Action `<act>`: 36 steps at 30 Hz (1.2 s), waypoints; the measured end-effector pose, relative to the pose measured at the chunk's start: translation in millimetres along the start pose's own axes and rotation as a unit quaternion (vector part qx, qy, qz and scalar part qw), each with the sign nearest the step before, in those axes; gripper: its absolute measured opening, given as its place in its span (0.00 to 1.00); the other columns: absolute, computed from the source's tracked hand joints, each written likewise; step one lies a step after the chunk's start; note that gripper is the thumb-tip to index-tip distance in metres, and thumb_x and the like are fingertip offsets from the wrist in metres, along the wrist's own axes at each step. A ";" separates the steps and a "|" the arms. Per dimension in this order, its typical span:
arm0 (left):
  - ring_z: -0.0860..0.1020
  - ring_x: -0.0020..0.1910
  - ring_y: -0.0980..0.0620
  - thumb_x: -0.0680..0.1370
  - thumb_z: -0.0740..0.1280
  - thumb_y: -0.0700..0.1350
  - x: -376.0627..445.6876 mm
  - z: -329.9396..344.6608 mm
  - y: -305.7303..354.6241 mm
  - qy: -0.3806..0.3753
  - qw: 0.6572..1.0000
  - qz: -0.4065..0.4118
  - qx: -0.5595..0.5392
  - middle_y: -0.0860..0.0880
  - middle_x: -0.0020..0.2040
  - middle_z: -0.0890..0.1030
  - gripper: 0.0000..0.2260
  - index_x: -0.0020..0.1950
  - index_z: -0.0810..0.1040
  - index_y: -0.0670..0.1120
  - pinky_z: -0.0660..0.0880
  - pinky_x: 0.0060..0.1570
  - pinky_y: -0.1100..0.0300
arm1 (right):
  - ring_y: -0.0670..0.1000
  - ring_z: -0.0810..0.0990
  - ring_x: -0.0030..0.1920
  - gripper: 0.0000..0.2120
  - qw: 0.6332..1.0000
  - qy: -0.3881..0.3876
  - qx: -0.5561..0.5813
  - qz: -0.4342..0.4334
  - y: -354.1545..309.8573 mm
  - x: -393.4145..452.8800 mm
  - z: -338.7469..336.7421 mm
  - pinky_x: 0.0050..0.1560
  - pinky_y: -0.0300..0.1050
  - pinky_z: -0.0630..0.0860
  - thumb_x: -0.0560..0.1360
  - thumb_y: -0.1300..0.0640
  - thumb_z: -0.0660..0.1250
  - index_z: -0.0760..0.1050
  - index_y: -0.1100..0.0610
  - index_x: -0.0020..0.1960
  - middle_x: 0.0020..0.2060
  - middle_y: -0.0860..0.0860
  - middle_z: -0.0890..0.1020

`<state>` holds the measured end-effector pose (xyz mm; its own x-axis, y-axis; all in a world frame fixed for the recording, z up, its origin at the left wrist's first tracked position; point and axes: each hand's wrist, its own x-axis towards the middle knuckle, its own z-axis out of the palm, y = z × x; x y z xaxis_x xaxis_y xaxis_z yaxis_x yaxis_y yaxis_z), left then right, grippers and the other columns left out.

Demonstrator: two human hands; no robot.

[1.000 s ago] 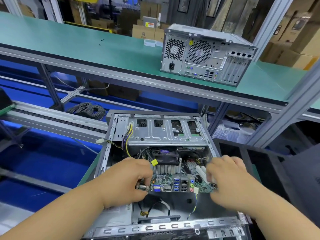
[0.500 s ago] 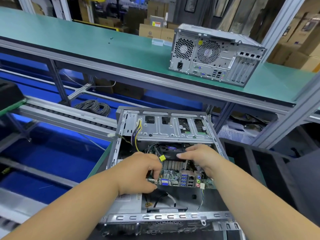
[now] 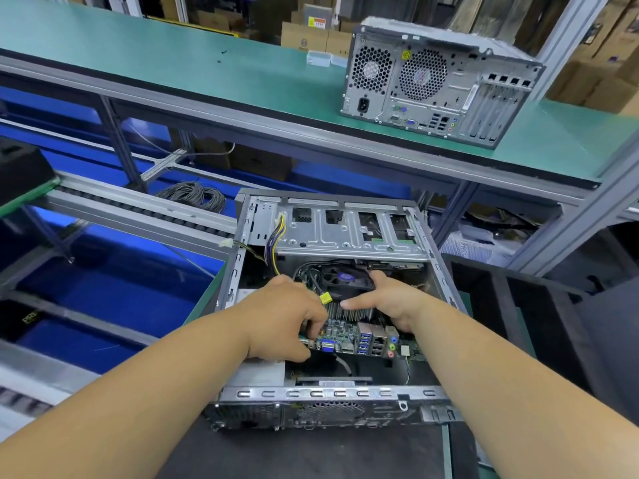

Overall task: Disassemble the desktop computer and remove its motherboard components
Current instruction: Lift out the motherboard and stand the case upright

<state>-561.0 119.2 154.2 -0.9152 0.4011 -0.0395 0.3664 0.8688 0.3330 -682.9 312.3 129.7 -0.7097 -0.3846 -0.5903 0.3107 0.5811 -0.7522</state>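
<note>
Green motherboard (image 3: pixel 345 335) tilted inside open case (image 3: pixel 439 271), left hand (image 3: pixel 283 316) pinching its port-side edge, right hand (image 3: pixel 390 299) gripping the heatsink fan (image 3: pixel 340 281); bare case floor below both hands

Both bare forearms reach forward; the left hand (image 3: pixel 287 318) curls in a pinch, the right hand (image 3: pixel 390 300) spreads, thumb extended.

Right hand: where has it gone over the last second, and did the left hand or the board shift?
The right hand left the motherboard's right edge, went up and inward, and now grips the cooler fan, thumb across the heatsink fins. The left hand stayed pinching the board's left corner by the ports. The board stayed in the open case; the closed tower on the shelf did not move.
</note>
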 end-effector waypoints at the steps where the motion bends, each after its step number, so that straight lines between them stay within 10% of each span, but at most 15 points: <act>1: 0.71 0.46 0.58 0.64 0.73 0.53 0.1 0.0 0.5 0.006 1.000 -0.001 0.009 0.60 0.38 0.73 0.09 0.39 0.76 0.54 0.63 0.60 0.55 | 0.55 0.68 0.67 0.65 1.000 0.004 -0.007 -0.013 1.3 0.4 0.9 0.63 0.50 0.66 0.46 0.44 0.83 0.54 0.52 0.77 0.69 0.51 0.70; 7: 0.64 0.55 0.58 0.64 0.68 0.70 -9.5 -7.5 -2.3 0.062 0.997 -0.051 -0.001 0.61 0.52 0.69 0.24 0.53 0.71 0.59 0.59 0.61 0.58 | 0.53 0.73 0.63 0.64 0.997 0.040 0.039 -0.047 11.9 10.8 1.2 0.59 0.48 0.69 0.42 0.45 0.84 0.61 0.55 0.74 0.63 0.50 0.76; 13: 0.74 0.49 0.50 0.75 0.60 0.38 -21.5 -20.8 -19.1 0.190 0.957 -0.203 -0.076 0.54 0.45 0.78 0.10 0.48 0.78 0.50 0.69 0.53 0.55 | 0.54 0.72 0.62 0.65 0.995 0.062 0.057 -0.062 14.0 11.6 1.5 0.56 0.47 0.66 0.40 0.45 0.83 0.61 0.56 0.73 0.62 0.51 0.75; 20: 0.73 0.39 0.56 0.73 0.62 0.38 -26.2 -16.5 -21.2 0.211 0.954 -0.189 -0.098 0.56 0.34 0.76 0.10 0.35 0.75 0.51 0.64 0.43 0.59 | 0.57 0.74 0.62 0.50 0.990 0.075 0.097 -0.072 19.4 16.9 0.8 0.65 0.55 0.68 0.54 0.55 0.84 0.64 0.60 0.70 0.62 0.55 0.77; 24: 0.71 0.41 0.56 0.71 0.61 0.51 -25.8 -16.6 -20.6 0.172 0.972 -0.157 -0.043 0.57 0.37 0.74 0.03 0.40 0.72 0.54 0.64 0.49 0.57 | 0.57 0.70 0.65 0.55 0.987 0.077 0.117 -0.084 19.2 15.7 -1.1 0.67 0.53 0.65 0.54 0.56 0.84 0.59 0.60 0.74 0.66 0.56 0.73; 29: 0.64 0.51 0.57 0.61 0.62 0.77 -29.9 -10.3 -12.9 0.026 0.989 -0.147 0.017 0.61 0.53 0.66 0.34 0.58 0.63 0.58 0.59 0.52 0.61 | 0.57 0.72 0.64 0.57 0.985 0.073 0.130 -0.084 19.5 15.0 0.5 0.69 0.56 0.65 0.46 0.52 0.84 0.64 0.61 0.71 0.63 0.56 0.75; 33: 0.67 0.53 0.55 0.64 0.70 0.67 -21.4 -8.0 1.0 0.085 0.985 -0.152 0.001 0.60 0.54 0.66 0.29 0.55 0.60 0.58 0.65 0.51 0.60 | 0.54 0.80 0.52 0.40 0.984 0.066 0.137 -0.090 19.6 17.6 1.9 0.49 0.44 0.73 0.45 0.55 0.83 0.74 0.60 0.55 0.45 0.50 0.85; 36: 0.67 0.53 0.55 0.65 0.71 0.64 -15.6 -11.9 7.6 0.043 0.991 -0.118 0.038 0.59 0.53 0.66 0.25 0.55 0.64 0.59 0.67 0.52 0.59 | 0.56 0.81 0.54 0.44 0.983 0.070 0.145 -0.090 18.9 18.7 3.0 0.56 0.49 0.74 0.45 0.55 0.83 0.74 0.63 0.58 0.48 0.55 0.84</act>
<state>-545.9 116.1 168.5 -0.9866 0.1614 -0.0254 0.1500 0.9562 0.2512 -688.4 313.9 103.6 -0.8431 -0.3479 -0.4101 0.3260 0.2757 -0.9043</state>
